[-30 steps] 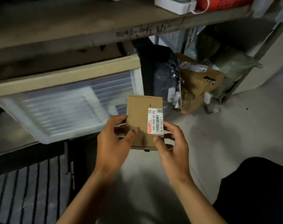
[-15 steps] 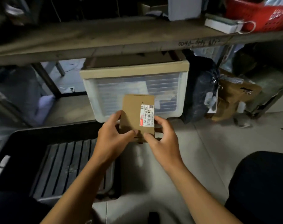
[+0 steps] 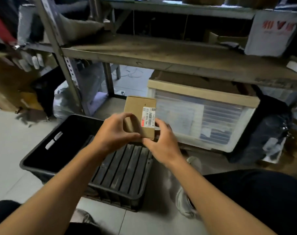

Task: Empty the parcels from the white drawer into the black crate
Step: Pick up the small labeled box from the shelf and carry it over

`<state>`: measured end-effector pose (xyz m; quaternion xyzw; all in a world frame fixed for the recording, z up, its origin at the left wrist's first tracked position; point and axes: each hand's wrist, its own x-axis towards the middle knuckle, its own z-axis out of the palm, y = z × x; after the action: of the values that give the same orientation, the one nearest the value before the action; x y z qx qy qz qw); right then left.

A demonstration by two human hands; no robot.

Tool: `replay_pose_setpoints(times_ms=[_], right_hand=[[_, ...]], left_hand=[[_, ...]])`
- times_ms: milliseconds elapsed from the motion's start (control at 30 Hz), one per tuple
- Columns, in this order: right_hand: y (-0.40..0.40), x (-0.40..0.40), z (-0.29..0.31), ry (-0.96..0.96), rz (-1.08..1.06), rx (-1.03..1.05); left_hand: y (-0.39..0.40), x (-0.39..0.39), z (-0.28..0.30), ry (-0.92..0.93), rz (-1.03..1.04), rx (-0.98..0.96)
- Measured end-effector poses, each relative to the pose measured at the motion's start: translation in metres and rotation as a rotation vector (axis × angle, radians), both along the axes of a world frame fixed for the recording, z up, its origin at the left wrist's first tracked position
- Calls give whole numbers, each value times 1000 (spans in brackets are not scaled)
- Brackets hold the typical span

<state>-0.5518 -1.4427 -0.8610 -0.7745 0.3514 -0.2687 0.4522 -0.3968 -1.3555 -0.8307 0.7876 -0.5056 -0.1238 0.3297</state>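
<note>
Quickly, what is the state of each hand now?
Left hand: holding the cardboard parcel.
Right hand: holding the same parcel.

I'm looking into a storeroom, some back-of-shop stock area by the look of it. Bolted metal shelving (image 3: 66, 68) with worn, dusty boards (image 3: 161, 53) fills my view, cardboard cartons (image 3: 6, 85) piled at left, a printed white box (image 3: 271, 34) up right. Bagged goods (image 3: 71, 99) sit on a bare tiled floor (image 3: 10, 141), and a barcode-labelled brown parcel (image 3: 135, 116) is in hand above a black crate (image 3: 124, 168).
</note>
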Motion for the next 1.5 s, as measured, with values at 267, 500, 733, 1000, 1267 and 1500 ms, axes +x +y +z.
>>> replay_pose_setpoints(times_ms=[267, 500, 733, 1000, 1267, 1500], right_hand=[[-52, 124, -49, 74, 79, 29], [-110, 212, -121, 152, 67, 17], [-176, 289, -183, 258, 110, 21], [-212, 350, -227, 401, 111, 190], [-224, 380, -252, 793, 341, 247], [-209, 357, -237, 860, 257, -44]], left_hand=[[-42, 114, -53, -77, 21, 114], [-115, 202, -114, -117, 9, 246], [-185, 283, -177, 10, -10, 373], [-237, 333, -237, 37, 50, 547], [-261, 342, -283, -36, -5, 745], [-242, 336, -262, -167, -42, 787]])
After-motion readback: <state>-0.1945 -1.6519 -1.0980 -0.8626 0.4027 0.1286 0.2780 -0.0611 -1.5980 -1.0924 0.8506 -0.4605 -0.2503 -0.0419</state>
